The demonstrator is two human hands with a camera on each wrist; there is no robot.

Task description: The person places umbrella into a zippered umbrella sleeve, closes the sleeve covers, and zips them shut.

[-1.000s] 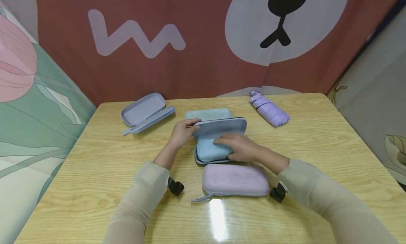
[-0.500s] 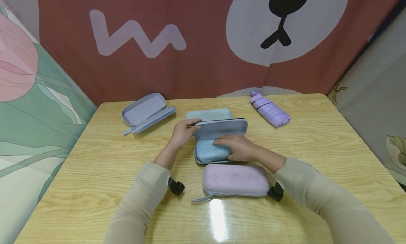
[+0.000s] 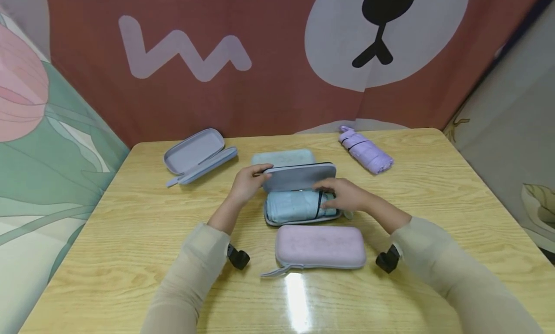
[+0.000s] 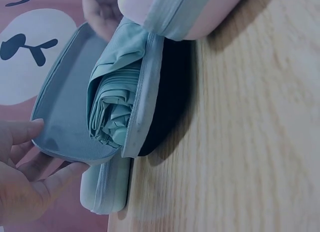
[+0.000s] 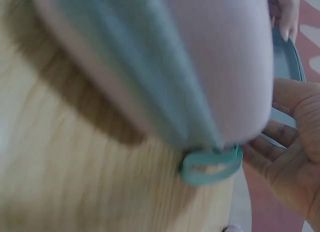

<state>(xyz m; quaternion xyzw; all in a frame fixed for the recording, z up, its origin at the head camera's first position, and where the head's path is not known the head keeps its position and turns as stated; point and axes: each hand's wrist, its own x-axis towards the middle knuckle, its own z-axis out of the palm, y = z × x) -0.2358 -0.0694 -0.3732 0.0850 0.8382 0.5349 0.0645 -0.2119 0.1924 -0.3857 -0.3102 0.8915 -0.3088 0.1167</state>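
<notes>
A grey-lined zip case [image 3: 299,179] lies open near the middle of the table, its lid tilted up at the back. In its lower half sits a light blue folded umbrella [image 3: 290,207] with a black band round it; its pleated end [image 4: 117,99] shows in the left wrist view. My left hand [image 3: 248,183] pinches the lid's left corner between thumb and fingers. At the umbrella's right end, my right hand [image 3: 349,195] rests with its fingers spread over it. A teal loop [image 5: 210,177] sticks out at that end, below the right fingers.
Just in front lies a closed pink zip case [image 3: 321,247], its pull strap to the left. Behind the lid is a pale teal case [image 3: 284,157]. An opened blue-grey case [image 3: 197,153] lies back left, a purple folded umbrella [image 3: 366,151] back right.
My right hand has slid right along the blue umbrella to its end, uncovering the black band. My left hand keeps the lid in the same place.
</notes>
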